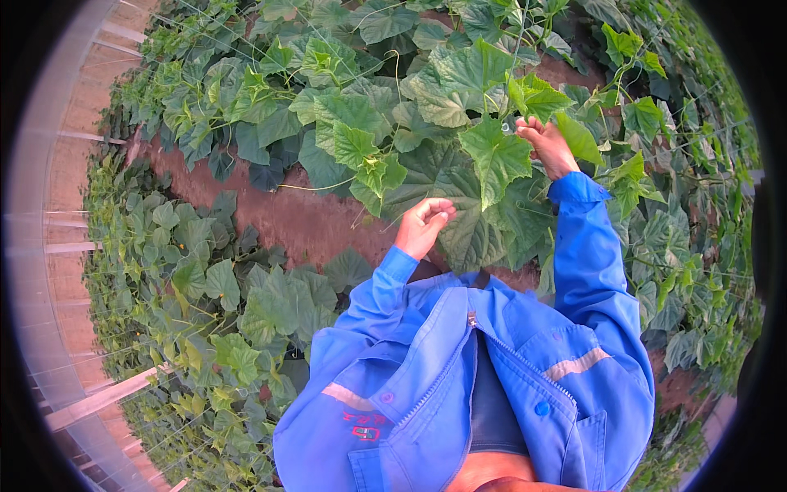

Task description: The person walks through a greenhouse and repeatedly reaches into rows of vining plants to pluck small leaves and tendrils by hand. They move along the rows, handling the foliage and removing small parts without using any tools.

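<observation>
My left hand (426, 226) hovers loosely curled in front of a broad, dark green vine leaf (470, 230), with nothing visible in it. Higher up and to the right, my right hand (547, 147) has its fingers bent in among the leaves of a climbing vine, probably cucumber. A small pale ring-shaped clip (506, 128) shows just left of its fingertips. Whether those fingers pinch a stem or string is hidden. A bright lobed leaf (497, 157) hangs between the hands, and a young leaf (541, 97) stands above the right fingertips.
Bare reddish soil (276, 221) runs between the vine rows. Thin support strings (519, 40) rise through the plants. More vines (246, 295) grow at left, and others (682, 270) at right. A brick-like wall (67, 184) with pale bars borders the far left.
</observation>
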Available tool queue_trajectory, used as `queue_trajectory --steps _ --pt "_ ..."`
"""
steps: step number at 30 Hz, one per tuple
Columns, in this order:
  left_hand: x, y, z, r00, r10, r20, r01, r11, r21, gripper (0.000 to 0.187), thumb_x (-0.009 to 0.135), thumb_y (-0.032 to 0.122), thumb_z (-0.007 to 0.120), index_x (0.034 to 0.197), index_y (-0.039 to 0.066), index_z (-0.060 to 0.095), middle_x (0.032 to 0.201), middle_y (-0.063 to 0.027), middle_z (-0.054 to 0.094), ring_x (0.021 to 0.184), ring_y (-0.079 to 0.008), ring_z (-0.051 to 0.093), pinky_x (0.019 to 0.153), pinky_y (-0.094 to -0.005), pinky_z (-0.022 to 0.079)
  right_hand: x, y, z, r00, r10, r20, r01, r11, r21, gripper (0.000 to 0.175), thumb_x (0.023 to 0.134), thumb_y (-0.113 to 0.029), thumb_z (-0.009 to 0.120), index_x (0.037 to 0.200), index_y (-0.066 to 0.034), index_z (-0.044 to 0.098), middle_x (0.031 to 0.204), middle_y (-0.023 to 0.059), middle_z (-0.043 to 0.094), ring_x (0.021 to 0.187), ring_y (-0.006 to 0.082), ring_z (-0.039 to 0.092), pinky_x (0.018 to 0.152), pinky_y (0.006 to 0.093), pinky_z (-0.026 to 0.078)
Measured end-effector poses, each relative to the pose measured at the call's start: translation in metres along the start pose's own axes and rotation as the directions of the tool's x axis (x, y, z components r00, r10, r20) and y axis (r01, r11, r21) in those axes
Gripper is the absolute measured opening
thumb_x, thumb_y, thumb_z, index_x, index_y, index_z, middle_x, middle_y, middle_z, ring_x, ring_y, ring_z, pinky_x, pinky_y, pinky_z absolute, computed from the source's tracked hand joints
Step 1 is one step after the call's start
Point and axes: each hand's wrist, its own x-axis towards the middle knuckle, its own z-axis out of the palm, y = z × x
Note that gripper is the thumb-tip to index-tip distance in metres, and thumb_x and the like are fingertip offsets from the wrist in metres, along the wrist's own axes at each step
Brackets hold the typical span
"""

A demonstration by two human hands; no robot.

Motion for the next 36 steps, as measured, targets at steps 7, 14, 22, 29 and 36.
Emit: queue_trajectory --steps 7,14,22,29,36 --pt "-0.048 0.013 -0.064 0.988 0.030 -0.154 -0.036 0.999 -0.039 0.024 0.102 0.009 0.062 0.124 -0.001 0.063 0.114 -0.0120 0.071 0.104 -0.0224 0.072 0.089 -0.0341 0.058 -0.057 0.012 -0.014 0.978 -0.105 -0.179 0.127 0.985 0.119 0.021 0.100 -0.020 0.065 0.115 -0.0052 0.065 0.088 -0.0030 0.065 0.061 0.0017 0.043 0.054 0.0201 0.033" --pt "-0.046 0.074 -0.161 0.818 0.303 -0.489 -0.350 0.937 -0.003 0.018 0.107 0.012 0.054 0.118 -0.001 0.061 0.103 -0.0115 0.070 0.088 -0.0216 0.071 0.077 -0.0345 0.060 -0.173 0.016 0.037 0.997 -0.017 -0.082 0.012 0.998 -0.062 0.015 0.097 -0.021 0.070 0.095 -0.0069 0.069 0.074 -0.0072 0.060 0.064 0.0005 0.049 0.055 0.0190 0.035" --pt "0.035 0.084 -0.278 0.802 0.497 -0.331 -0.324 0.827 0.459 0.018 0.104 0.007 0.056 0.118 -0.002 0.062 0.115 -0.0104 0.067 0.109 -0.0202 0.065 0.095 -0.0342 0.054 -0.150 -0.007 0.244 0.986 -0.015 0.166 0.055 0.971 -0.235 0.017 0.099 -0.010 0.066 0.110 0.0008 0.073 0.094 0.0038 0.072 0.079 0.0089 0.063 0.072 0.0267 0.053" --pt "0.060 0.045 -0.291 0.959 0.241 0.148 -0.272 0.638 0.720 0.024 0.102 0.014 0.057 0.119 -0.001 0.066 0.103 -0.0165 0.071 0.092 -0.0321 0.070 0.084 -0.0412 0.054 0.020 0.005 0.305 0.920 -0.380 0.096 0.365 0.742 -0.563 0.020 0.094 -0.006 0.062 0.110 -0.0019 0.073 0.106 0.0176 0.073 0.095 0.0318 0.073 0.083 0.0394 0.057" --pt "0.057 0.018 -0.306 0.906 -0.267 0.327 0.144 0.924 0.355 0.038 0.105 0.024 0.052 0.133 0.000 0.061 0.073 -0.0010 0.059 0.060 -0.0085 0.049 0.054 -0.0272 0.042 0.092 0.062 0.311 0.885 -0.179 0.431 0.453 0.113 -0.884 0.026 0.089 -0.011 0.061 0.111 -0.0068 0.073 0.115 0.0163 0.069 0.105 0.0372 0.069 0.087 0.0445 0.058"
